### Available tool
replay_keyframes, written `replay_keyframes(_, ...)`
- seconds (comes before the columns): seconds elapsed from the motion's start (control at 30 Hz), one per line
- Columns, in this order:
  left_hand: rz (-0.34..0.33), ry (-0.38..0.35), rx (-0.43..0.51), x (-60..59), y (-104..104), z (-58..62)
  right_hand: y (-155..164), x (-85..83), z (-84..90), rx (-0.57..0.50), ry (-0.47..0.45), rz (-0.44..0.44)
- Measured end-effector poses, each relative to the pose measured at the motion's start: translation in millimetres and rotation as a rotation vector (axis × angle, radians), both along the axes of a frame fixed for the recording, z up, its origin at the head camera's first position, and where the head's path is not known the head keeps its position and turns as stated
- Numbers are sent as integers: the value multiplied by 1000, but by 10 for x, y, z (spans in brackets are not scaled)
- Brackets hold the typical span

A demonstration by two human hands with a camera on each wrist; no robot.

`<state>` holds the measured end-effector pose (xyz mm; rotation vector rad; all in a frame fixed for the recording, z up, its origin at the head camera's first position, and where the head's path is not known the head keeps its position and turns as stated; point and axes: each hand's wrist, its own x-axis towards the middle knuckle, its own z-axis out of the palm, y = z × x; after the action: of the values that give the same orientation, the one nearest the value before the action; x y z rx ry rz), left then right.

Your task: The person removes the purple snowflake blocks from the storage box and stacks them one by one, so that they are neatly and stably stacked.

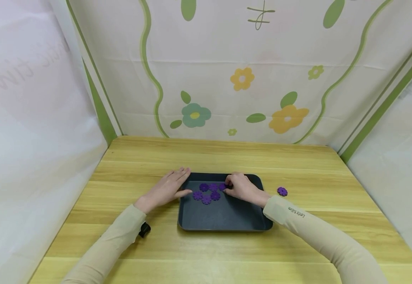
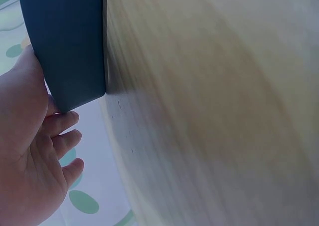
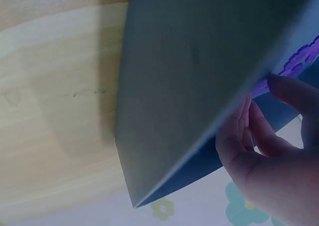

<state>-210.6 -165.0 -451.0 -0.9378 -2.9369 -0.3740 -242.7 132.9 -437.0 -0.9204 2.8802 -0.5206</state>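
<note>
Right hand pinching purple flower piece; left hand flat, released, against tray

Soft, even daylight fills the head view, bright enough that the pale cloth walls to either side of the hands wash out almost to white. Shadows are faint: a thin dark line hugs the near wall of the tray, just below the right hand and left hand. Straight edges bow toward the frame's borders (wide-lens distortion). Both wrist views are soft. In the left wrist view the table beside the hand smears into streaks; in the right wrist view the nearby fingers are out of focus.
</note>
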Motion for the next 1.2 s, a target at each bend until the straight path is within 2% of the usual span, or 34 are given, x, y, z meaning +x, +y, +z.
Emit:
replay_keyframes(0.63,0,-12,-8,13,1,25,-34,4,31,42,27,72)
replay_keyframes(1.2,0,-14,-9,14,0,35,0,13,67,41,-14,91)
